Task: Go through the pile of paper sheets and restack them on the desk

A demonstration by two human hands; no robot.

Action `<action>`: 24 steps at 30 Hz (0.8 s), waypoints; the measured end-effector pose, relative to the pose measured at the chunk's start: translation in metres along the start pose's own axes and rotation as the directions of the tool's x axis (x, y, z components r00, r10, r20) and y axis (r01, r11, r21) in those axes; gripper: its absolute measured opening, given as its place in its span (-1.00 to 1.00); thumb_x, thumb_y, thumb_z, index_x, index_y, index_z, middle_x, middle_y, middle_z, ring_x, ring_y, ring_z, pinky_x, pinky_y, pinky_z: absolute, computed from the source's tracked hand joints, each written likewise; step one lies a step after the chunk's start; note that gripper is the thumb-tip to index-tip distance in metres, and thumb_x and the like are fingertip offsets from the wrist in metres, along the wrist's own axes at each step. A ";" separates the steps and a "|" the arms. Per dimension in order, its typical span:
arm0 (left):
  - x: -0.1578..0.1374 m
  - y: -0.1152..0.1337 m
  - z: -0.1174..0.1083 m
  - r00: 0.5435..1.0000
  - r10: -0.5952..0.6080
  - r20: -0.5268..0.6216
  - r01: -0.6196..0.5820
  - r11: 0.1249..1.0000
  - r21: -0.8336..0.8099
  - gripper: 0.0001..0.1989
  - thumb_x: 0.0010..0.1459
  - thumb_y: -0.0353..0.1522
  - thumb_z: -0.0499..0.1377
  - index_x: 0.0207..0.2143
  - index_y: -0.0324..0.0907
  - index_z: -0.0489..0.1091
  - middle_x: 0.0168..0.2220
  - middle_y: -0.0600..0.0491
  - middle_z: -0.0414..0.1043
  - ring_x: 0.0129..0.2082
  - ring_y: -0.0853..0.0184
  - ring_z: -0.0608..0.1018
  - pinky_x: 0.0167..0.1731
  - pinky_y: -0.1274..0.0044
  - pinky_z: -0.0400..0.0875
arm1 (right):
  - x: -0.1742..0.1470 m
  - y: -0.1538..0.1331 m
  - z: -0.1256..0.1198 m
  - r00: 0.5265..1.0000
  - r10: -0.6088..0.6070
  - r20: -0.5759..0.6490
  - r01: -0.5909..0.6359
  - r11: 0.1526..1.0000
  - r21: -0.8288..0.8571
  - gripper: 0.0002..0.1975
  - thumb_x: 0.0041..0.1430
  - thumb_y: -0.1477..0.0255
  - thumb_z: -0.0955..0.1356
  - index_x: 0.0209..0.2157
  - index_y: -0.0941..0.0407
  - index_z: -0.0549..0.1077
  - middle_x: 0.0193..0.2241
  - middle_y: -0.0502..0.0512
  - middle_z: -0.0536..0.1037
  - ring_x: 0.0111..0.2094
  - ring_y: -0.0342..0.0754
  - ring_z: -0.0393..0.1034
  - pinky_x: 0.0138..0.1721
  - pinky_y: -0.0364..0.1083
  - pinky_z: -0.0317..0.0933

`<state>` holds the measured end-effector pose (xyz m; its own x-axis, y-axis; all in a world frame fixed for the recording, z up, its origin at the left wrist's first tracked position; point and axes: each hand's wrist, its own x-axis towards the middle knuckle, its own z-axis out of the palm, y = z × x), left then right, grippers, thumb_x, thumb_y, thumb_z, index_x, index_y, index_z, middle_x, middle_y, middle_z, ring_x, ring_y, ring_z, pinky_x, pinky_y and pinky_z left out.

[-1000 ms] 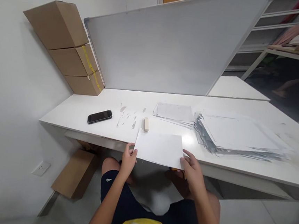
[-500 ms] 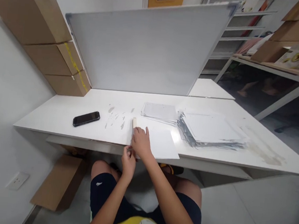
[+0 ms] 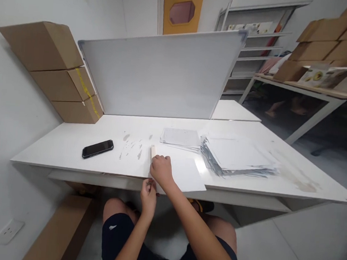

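A sheet of white paper (image 3: 187,174) lies at the desk's front edge, its lower end sticking out past the edge. Along its left side runs a narrow, cream-coloured strip (image 3: 153,150), perhaps a ruler, with only its far end showing. My right hand (image 3: 161,170) rests on this strip with its fingers bent over it, hiding the rest. Just below, at the desk's edge, my left hand (image 3: 149,193) has its fingers pinched together by the paper's lower left corner. What they grip is too small and hidden to make out.
Thin sheets (image 3: 180,137) lie behind the paper, and a thick, uneven paper stack (image 3: 238,154) is to the right. A black phone (image 3: 98,149) lies on the left of the desk (image 3: 53,148). A whiteboard (image 3: 160,76) stands at the back beside piled cardboard boxes (image 3: 71,84).
The head view has tilted up slightly. My right hand's fingers, more stretched out before, are now curled over the strip. My left hand stays pinched at the edge.
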<state>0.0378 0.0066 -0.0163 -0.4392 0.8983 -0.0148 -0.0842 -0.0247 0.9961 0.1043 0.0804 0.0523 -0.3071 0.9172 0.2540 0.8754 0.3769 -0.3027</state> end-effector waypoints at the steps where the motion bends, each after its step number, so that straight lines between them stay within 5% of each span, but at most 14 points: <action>1: -0.003 0.003 -0.003 1.000 0.008 -0.001 -0.008 1.000 -0.003 -0.67 0.03 -0.10 0.19 -0.34 -0.15 0.27 -0.62 0.20 0.25 -0.66 0.45 0.34 -0.68 0.63 0.26 | -0.011 0.005 0.000 1.000 -0.006 -0.008 0.006 1.000 0.022 -0.74 0.17 0.55 0.18 -0.27 0.17 0.49 -0.25 0.25 0.52 -0.20 0.07 0.33 -0.16 0.02 0.02; 7: -0.024 0.011 -0.025 0.996 -0.051 -0.073 0.045 0.996 -0.081 -0.51 -0.03 -0.01 0.24 -0.19 -0.15 0.29 -0.55 0.15 0.35 -0.69 0.48 0.31 -0.72 0.65 0.17 | -0.117 0.031 0.017 0.971 -0.194 -0.137 0.212 0.968 0.134 -0.49 0.07 0.57 0.21 0.08 0.02 0.38 0.05 0.13 0.45 0.00 0.07 0.30 -0.06 0.04 0.13; 11: -0.046 0.019 -0.014 0.991 -0.127 -0.031 0.121 0.982 -0.144 -0.46 -0.11 0.00 0.30 -0.21 -0.17 0.30 -0.59 0.18 0.32 -0.70 0.50 0.29 -0.74 0.67 0.11 | -0.149 0.049 0.014 0.923 -0.122 -0.366 0.163 0.983 0.083 -0.45 0.09 0.65 0.17 0.08 0.01 0.38 0.01 0.11 0.50 -0.07 0.04 0.37 -0.10 0.04 0.16; 14: -0.059 0.032 -0.002 0.999 -0.012 0.046 0.017 0.994 -0.111 -0.50 -0.06 0.01 0.26 -0.22 -0.16 0.32 -0.71 0.24 0.20 -0.74 0.48 0.25 -0.75 0.67 0.11 | -0.148 0.080 -0.016 0.790 -0.076 -0.608 0.078 0.997 -0.023 -0.49 0.17 0.61 0.18 0.08 -0.08 0.39 -0.07 0.03 0.56 -0.07 0.03 0.40 -0.03 0.06 0.13; 18: -0.050 0.041 0.002 0.983 0.117 0.143 -0.110 0.992 -0.053 -0.51 -0.03 0.02 0.24 -0.23 -0.16 0.31 -0.70 0.23 0.24 -0.72 0.46 0.28 -0.71 0.64 0.20 | -0.134 0.142 -0.070 0.503 -0.090 -0.859 -0.120 0.978 -0.173 -0.63 0.25 0.42 0.23 0.03 -0.17 0.42 -0.16 0.01 0.58 -0.04 0.08 0.38 0.06 0.12 0.04; 20: -0.036 0.036 -0.001 0.978 0.111 0.174 -0.117 0.993 0.021 -0.50 -0.06 0.04 0.23 -0.26 -0.17 0.32 -0.67 0.20 0.27 -0.70 0.44 0.32 -0.68 0.62 0.24 | -0.116 0.176 -0.089 0.501 -0.124 -0.857 -0.142 0.964 -0.223 -0.65 0.24 0.43 0.23 -0.01 -0.16 0.46 -0.18 0.02 0.59 -0.03 0.07 0.37 0.06 0.11 0.03; 24: -0.001 0.004 -0.037 0.984 0.123 0.126 -0.155 0.945 0.287 -0.55 0.00 0.01 0.13 -0.29 -0.18 0.36 -0.61 0.12 0.35 -0.61 0.33 0.42 -0.56 0.51 0.37 | -0.072 0.238 -0.087 0.654 -0.002 -0.757 -0.224 0.955 -0.196 -0.65 0.16 0.58 0.21 -0.19 -0.03 0.54 -0.10 0.06 0.56 0.01 0.06 0.31 0.09 0.11 -0.03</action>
<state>0.0051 -0.0106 -0.0151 -0.3297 0.9366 0.1187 0.2450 -0.0365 0.9688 0.3673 0.0925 0.0417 0.0800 0.5009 0.8618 0.9776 0.1296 -0.1661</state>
